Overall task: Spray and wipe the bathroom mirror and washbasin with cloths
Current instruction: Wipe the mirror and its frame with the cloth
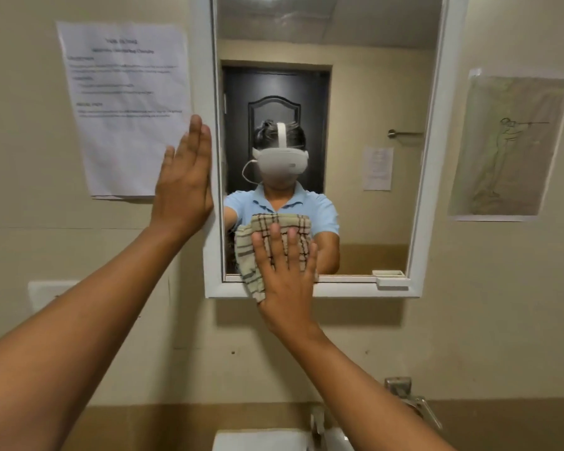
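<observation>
A white-framed mirror (430, 157) hangs on the beige wall and reflects a person in a light blue shirt. My right hand (284, 275) lies flat with straight, spread fingers on a checked beige cloth (245, 255), pressing it against the lower left of the glass and the bottom frame. My left hand (183, 187) is flat with straight fingers, its edge against the mirror's left frame. The white washbasin (258, 441) shows only as a rim at the bottom edge.
A printed paper sheet (124, 105) is taped to the wall left of the mirror, a sketch on paper (511, 148) to the right. A metal tap (404, 395) sits above the basin at lower right. A white plate (46, 294) is on the wall at left.
</observation>
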### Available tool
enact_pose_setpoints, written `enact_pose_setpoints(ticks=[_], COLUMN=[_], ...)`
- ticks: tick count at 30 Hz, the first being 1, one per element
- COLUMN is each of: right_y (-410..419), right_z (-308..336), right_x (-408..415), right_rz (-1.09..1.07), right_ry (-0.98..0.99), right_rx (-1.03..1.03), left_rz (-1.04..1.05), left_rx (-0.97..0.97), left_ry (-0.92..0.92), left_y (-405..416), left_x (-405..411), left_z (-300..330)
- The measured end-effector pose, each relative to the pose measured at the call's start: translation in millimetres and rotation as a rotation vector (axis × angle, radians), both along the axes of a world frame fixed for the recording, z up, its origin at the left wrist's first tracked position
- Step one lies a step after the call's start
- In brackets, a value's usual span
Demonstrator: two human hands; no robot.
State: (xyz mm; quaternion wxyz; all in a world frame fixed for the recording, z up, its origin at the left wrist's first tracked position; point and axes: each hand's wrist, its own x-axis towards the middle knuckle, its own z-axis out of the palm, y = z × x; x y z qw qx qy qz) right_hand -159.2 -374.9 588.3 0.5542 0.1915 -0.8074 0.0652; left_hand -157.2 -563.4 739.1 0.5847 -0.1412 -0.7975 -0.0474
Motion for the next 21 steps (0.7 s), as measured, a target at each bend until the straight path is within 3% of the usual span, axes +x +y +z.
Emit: enact_pose_setpoints(ticks=[8, 21], right_y=[-51.5, 28.2], right_z=[11.4, -31.1], right_x=[1.5, -4.5], right_rz=[0.067, 0.146], right_ry=[-0.005, 0.142], right_rx=[0.043, 0.491], left_rz=[0.031, 0.075], left_rx=[-0.063, -0.074], left_ry=[-0.017, -0.033], left_y=[-7.3, -5.5], left_x=[2.2, 5.6], left_z=[4.5, 1.0])
